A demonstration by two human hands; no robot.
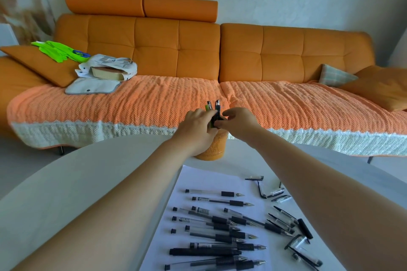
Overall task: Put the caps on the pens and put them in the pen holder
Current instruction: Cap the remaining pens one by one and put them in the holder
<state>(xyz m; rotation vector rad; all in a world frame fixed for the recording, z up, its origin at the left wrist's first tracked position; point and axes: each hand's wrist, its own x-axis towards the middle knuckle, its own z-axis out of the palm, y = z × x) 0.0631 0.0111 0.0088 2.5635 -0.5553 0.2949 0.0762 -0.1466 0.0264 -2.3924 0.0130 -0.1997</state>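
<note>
An orange pen holder (217,148) stands at the far edge of the white table. My left hand (196,126) wraps around its rim and upper side. My right hand (236,122) pinches a black capped pen (217,112) that stands in the holder beside two other pens (208,105). Several uncapped black pens (220,226) lie on a white sheet of paper (198,185) near me. Several loose clear and black caps (286,220) lie to the right of the sheet.
The white round table (88,174) curves away at the left and right. Behind it stands an orange sofa (154,50) with a knitted orange cover, cushions, a white bag (108,68) and a green cloth (59,50).
</note>
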